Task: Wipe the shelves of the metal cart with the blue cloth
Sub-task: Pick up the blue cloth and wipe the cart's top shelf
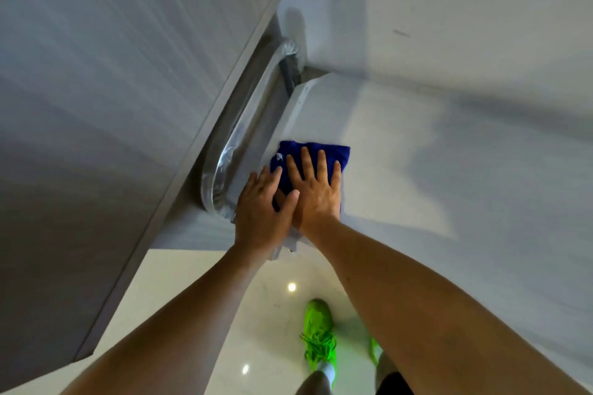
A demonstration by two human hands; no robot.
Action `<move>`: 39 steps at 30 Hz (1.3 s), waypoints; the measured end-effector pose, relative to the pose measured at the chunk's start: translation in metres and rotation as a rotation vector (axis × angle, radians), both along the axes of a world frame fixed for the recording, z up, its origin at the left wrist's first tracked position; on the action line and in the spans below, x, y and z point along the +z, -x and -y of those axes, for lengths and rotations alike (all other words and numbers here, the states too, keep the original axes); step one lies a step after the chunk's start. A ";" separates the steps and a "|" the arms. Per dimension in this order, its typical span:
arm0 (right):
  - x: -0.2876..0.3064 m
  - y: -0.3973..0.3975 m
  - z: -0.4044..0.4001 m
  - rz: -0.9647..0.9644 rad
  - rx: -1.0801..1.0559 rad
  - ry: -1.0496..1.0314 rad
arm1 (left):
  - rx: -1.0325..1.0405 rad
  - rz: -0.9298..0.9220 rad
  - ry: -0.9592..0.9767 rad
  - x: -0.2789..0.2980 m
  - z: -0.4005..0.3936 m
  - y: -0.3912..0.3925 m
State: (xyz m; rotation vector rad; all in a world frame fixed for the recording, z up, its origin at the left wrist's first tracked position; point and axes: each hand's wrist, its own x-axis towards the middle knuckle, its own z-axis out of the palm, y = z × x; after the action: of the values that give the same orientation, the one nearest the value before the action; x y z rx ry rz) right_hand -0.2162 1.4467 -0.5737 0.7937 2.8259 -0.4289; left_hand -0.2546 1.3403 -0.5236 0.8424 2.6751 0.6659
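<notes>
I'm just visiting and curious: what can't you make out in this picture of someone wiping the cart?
- Head view: the near half of the blue cloth is hidden under both hands, left and right.
- The cart's lower shelves and wheels: the top shelf covers them.
- The cart handle is blurred by glare.
- The right green shoe: mostly behind the right forearm.

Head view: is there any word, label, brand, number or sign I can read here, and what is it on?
None can be read.
blue cloth: one small white mark near its left edge, too small and blurred to tell whether it is a logo or lettering.
metal cart, its handle and the green shoe: no text shows.
</notes>
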 end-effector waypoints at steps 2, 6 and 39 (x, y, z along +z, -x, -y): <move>-0.004 0.007 -0.016 -0.001 -0.005 0.002 | -0.017 0.018 0.009 -0.005 -0.009 -0.003; -0.007 -0.009 -0.043 -0.022 -0.053 -0.009 | -0.059 0.024 0.025 -0.010 -0.035 -0.014; -0.004 -0.308 -0.283 -0.024 -1.094 -0.049 | -0.613 0.092 -0.014 -0.015 -0.266 -0.178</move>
State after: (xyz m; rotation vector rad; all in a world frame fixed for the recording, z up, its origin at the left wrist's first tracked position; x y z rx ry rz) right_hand 0.0922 1.7292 -0.5781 2.2912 2.1473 -0.4749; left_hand -0.0766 1.6061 -0.5389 1.4953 2.1486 0.5457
